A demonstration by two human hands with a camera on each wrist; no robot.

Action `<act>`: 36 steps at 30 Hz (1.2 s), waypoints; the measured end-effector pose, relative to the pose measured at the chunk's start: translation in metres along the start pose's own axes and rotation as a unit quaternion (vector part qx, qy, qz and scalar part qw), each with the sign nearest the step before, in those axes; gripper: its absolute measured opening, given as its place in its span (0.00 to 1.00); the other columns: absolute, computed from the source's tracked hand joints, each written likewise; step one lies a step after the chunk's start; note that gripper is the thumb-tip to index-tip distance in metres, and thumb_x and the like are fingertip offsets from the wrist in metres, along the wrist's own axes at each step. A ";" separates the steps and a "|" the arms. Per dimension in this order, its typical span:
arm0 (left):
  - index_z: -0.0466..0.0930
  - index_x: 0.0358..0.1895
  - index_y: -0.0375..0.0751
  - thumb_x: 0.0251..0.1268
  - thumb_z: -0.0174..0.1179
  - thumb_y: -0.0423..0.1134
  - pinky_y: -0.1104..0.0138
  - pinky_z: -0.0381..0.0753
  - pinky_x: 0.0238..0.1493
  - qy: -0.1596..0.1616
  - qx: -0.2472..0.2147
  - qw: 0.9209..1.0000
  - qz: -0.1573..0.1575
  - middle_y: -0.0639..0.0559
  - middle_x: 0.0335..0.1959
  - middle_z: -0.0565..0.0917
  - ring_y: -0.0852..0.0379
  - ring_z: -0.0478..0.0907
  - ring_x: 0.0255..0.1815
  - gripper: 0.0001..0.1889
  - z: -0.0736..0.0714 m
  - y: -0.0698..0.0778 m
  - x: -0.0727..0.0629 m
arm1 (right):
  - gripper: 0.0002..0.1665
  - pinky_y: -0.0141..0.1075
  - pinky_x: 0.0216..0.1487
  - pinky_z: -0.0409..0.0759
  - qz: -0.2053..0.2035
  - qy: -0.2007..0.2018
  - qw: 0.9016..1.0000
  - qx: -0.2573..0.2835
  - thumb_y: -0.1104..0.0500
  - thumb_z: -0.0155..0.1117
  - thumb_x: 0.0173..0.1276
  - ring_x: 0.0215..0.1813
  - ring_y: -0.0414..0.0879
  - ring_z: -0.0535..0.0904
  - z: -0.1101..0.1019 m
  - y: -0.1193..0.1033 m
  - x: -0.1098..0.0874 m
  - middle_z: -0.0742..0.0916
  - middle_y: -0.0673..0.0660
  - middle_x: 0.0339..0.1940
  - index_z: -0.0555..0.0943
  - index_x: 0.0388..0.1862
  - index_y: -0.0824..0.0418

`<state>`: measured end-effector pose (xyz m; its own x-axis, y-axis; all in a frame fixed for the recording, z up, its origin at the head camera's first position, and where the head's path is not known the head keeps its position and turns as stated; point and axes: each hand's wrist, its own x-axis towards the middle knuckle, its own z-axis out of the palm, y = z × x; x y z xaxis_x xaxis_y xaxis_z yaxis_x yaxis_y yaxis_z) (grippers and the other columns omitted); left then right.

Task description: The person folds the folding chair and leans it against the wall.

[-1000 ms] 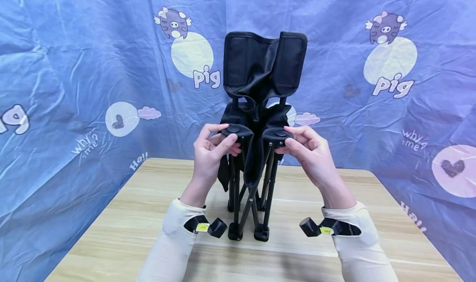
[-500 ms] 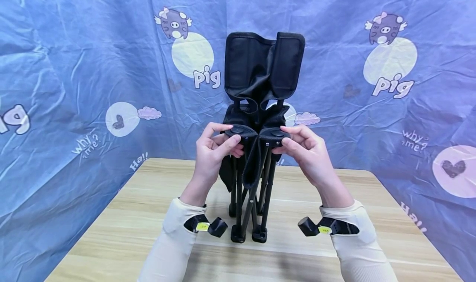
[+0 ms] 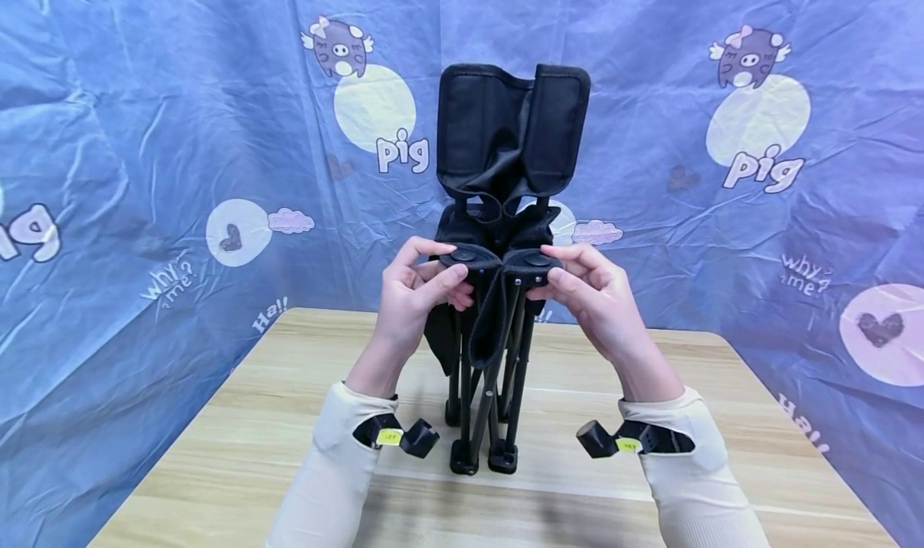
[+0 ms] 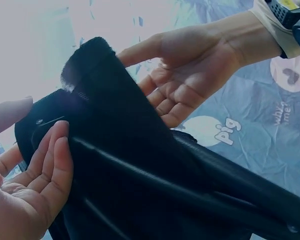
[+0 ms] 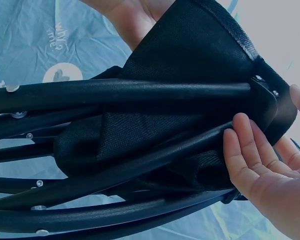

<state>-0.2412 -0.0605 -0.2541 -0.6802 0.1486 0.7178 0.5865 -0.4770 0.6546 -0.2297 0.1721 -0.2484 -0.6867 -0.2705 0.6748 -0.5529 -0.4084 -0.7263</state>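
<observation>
A small black folding chair [image 3: 556, 131] stands upright on the table, nearly folded. Its two front seat corners almost meet in the middle. My left hand [image 3: 415, 299] pinches the left corner [image 3: 468, 257] between thumb and forefinger. At the right corner [image 3: 532, 261], my right hand [image 3: 599, 303] has thumb and forefinger on the edge in the same way. The seat cloth [image 4: 110, 120] sags in a fold between them in the left wrist view. Metal legs [image 5: 125, 95] run close together in the right wrist view, beside the curled right fingers [image 5: 250, 150].
The wooden table [image 3: 238, 452] spreads beneath the chair on both sides. A blue curtain [image 3: 144, 91] with printed pigs and lettering hangs behind and around it. Each wrist carries a black strapped camera [image 3: 419, 437].
Both hands have moved inward, bringing the seat corners closer together. The backrest has narrowed a little, and the front feet have slid slightly towards me. The pinch of both hands stays the same.
</observation>
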 end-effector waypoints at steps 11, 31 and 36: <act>0.77 0.44 0.50 0.62 0.58 0.28 0.68 0.84 0.25 -0.036 0.000 0.999 -0.018 0.51 0.25 0.87 0.59 0.84 0.22 0.12 -0.007 0.003 0.003 | 0.14 0.38 0.49 0.85 0.006 -0.010 1.000 0.027 0.69 0.56 0.74 0.41 0.49 0.86 0.000 -0.001 0.003 0.87 0.59 0.46 0.81 0.55 0.63; 0.74 0.61 0.44 0.65 0.55 0.26 0.56 0.87 0.43 -0.018 0.025 0.999 -0.025 0.48 0.41 0.88 0.51 0.87 0.40 0.21 -0.015 0.009 -0.019 | 0.25 0.39 0.52 0.83 -0.013 -0.041 0.999 0.020 0.73 0.49 0.75 0.44 0.50 0.87 -0.005 0.003 -0.013 0.88 0.59 0.46 0.71 0.69 0.65; 0.67 0.65 0.32 0.64 0.54 0.25 0.58 0.87 0.42 -0.003 0.038 0.999 -0.029 0.50 0.39 0.89 0.52 0.87 0.40 0.24 -0.021 0.012 -0.029 | 0.28 0.40 0.53 0.83 -0.022 -0.050 0.998 0.010 0.77 0.44 0.74 0.45 0.51 0.86 -0.010 0.002 -0.024 0.87 0.61 0.47 0.67 0.71 0.67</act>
<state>-0.2239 -0.0886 -0.2723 -0.7115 0.1801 0.6792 0.5780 -0.3996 0.7115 -0.2192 0.1865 -0.2674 -0.6112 -0.3369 0.7162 -0.5716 -0.4380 -0.6938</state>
